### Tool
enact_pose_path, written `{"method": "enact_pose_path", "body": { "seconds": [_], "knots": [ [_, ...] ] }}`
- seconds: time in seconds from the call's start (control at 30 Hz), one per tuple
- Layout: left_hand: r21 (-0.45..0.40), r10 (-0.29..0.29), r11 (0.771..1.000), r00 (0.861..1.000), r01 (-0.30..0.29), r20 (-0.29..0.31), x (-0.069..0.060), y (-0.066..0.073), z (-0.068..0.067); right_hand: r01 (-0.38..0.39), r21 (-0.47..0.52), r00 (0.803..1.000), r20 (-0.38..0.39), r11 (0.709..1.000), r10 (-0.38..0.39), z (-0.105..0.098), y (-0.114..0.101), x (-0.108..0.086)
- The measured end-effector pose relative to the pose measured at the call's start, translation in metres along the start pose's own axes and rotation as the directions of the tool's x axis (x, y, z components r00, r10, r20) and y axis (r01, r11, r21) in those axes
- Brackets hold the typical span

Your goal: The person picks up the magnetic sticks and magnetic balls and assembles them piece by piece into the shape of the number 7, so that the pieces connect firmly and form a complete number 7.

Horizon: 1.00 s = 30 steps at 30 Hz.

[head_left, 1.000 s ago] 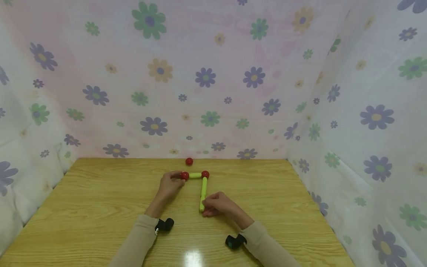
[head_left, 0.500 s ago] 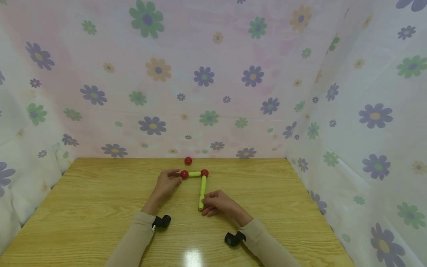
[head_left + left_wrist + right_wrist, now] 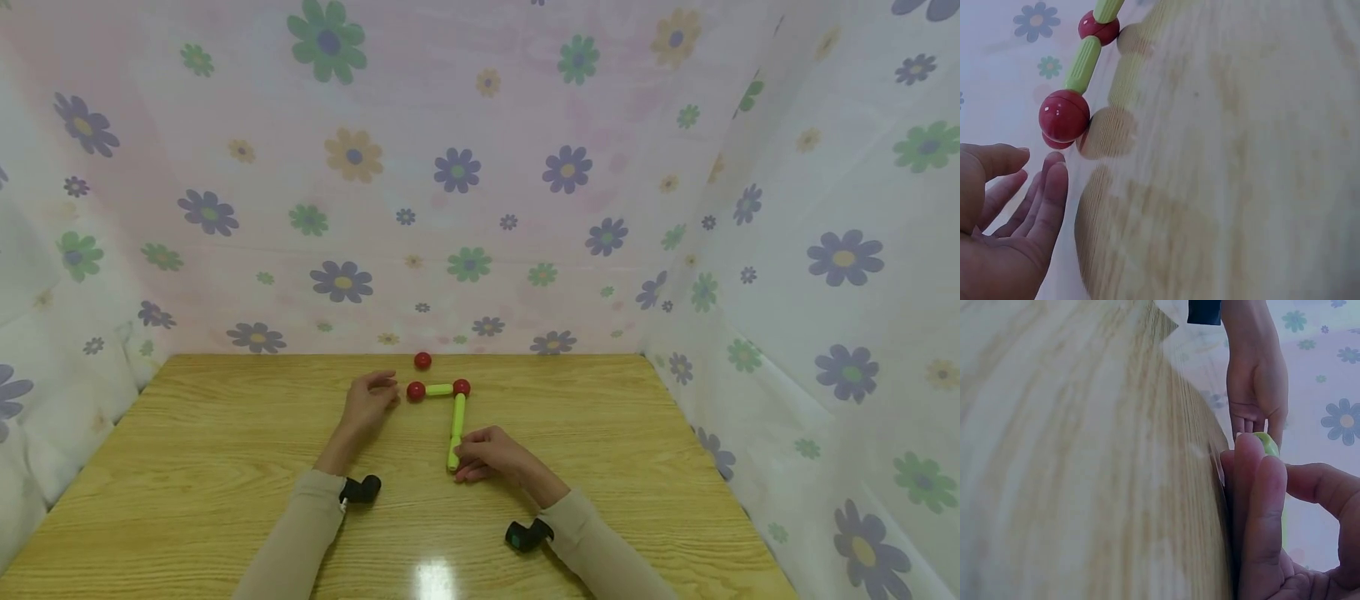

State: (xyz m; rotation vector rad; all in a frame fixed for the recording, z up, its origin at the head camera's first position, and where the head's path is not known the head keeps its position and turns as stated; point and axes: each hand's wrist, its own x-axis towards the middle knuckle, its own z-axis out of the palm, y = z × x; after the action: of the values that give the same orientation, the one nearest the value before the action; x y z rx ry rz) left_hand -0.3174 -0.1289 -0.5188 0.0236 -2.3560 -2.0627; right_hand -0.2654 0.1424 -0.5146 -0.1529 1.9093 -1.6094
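Observation:
In the head view, a short yellow-green rod (image 3: 438,390) joins a left red ball (image 3: 416,392) to a right red ball (image 3: 461,387). From the right ball a longer yellow-green piece (image 3: 458,414) runs toward the person, with a narrowing partway down. My right hand (image 3: 491,454) pinches its near part between thumb and fingers; in the right wrist view the fingers mostly hide it. My left hand (image 3: 369,400) is just left of the left ball, apart from it, holding nothing. The left wrist view shows a gap between the fingertips (image 3: 1055,178) and that red ball (image 3: 1064,116).
A loose red ball (image 3: 422,361) lies near the back edge of the wooden table (image 3: 225,467). Flower-patterned cloth (image 3: 465,217) hangs behind the table and on both sides. A black wrist camera (image 3: 362,489) sits on the left wrist, another black camera (image 3: 527,536) on the right.
My left hand has let go of the left red ball and drawn back to the left, its fingers loosened. The right hand keeps its pinch on the yellow-green piece, almost unmoved.

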Motion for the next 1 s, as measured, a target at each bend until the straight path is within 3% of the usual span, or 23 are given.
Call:
{"method": "enact_pose_path", "body": {
  "seconds": [0.3, 0.5, 0.63, 0.87, 1.0],
  "knots": [
    [-0.062, 0.054, 0.996, 0.997, -0.058, -0.062, 0.014, 0.004, 0.011, -0.004, 0.014, 1.0, -0.016, 1.0, 0.004, -0.001, 0.001, -0.001],
    [0.044, 0.119, 0.993, 0.98, -0.113, -0.159, 0.028, 0.005, 0.014, -0.005, 0.016, 1.0, -0.019, 1.0, 0.006, 0.0, 0.0, -0.001],
    [0.071, 0.131, 0.99, 0.975, -0.12, -0.18, 0.035, 0.005, 0.015, -0.002, 0.003, 1.0, -0.024, 1.0, 0.003, 0.0, -0.001, -0.001],
    [0.037, 0.097, 0.995, 0.989, -0.094, -0.113, 0.044, 0.009, 0.02, -0.01, -0.001, 1.0, -0.029, 1.0, 0.01, 0.0, -0.002, -0.001],
    [0.028, 0.037, 0.999, 0.999, -0.036, -0.038, 0.046, 0.016, 0.026, -0.011, 0.003, 1.0, -0.029, 1.0, 0.011, 0.001, -0.001, -0.001]
  ]
}}
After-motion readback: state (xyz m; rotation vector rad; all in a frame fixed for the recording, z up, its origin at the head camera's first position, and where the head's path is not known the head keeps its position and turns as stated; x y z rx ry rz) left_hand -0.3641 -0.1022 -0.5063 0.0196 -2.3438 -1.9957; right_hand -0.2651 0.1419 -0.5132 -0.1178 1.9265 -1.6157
